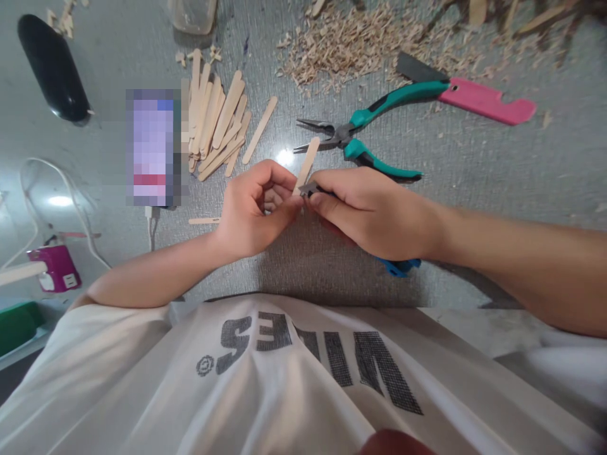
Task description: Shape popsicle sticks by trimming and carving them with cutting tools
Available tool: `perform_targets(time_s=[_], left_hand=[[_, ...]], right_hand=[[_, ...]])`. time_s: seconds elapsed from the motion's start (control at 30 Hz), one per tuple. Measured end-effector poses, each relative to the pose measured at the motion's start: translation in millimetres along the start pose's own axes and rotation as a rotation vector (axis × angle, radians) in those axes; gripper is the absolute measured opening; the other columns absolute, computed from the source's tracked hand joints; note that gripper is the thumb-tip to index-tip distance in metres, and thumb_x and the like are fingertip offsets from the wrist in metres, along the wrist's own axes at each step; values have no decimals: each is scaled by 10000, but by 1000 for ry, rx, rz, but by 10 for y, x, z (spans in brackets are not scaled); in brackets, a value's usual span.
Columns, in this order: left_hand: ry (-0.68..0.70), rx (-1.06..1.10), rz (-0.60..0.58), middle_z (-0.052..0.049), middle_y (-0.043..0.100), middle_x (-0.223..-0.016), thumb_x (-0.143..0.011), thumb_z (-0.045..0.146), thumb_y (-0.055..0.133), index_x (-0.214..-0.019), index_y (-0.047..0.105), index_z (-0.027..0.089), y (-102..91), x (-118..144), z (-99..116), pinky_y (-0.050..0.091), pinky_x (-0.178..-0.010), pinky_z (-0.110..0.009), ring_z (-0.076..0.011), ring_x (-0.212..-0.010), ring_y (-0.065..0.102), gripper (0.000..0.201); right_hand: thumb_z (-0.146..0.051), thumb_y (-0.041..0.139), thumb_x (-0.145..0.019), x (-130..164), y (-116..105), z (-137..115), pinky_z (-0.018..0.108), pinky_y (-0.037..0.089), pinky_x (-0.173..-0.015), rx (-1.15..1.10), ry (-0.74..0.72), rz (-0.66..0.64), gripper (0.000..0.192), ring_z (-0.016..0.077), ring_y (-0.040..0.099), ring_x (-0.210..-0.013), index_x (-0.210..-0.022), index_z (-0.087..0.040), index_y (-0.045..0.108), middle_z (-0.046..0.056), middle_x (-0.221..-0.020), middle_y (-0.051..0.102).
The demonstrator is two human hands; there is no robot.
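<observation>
Wooden stick [309, 159] between both hands [372, 208]

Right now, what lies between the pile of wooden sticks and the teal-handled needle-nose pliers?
In the head view, one loose wooden craft stick lies on the gray tabletop between the pile and the pliers.

Single head-worn view, looking forward and down, close over the table [516, 174], left hand [243, 207] and right hand [374, 212] mid-frame

Dim light, glare on tabletop [478, 161], pixelated phone [150, 142]
</observation>
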State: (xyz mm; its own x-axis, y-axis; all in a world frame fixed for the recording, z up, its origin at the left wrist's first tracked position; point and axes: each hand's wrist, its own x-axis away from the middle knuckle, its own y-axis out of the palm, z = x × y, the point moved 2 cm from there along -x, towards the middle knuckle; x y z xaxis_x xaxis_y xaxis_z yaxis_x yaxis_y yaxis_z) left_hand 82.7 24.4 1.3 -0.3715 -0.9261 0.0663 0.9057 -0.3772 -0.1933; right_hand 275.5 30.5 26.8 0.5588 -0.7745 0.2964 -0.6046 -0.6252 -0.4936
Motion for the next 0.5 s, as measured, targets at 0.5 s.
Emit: perform_targets(time_s=[0.5], left_hand=[[-90,-913,-196,44,636,-627,-967,329,651,-1264,631,221,-72,122,326,356,-562,-288,-149,-521,536,316]], right_hand=[[-237,447,-1030,115,21,3,354,297,-643,542,166,4,318,256,599,-679,-1214,-95,664,133,-791,703]])
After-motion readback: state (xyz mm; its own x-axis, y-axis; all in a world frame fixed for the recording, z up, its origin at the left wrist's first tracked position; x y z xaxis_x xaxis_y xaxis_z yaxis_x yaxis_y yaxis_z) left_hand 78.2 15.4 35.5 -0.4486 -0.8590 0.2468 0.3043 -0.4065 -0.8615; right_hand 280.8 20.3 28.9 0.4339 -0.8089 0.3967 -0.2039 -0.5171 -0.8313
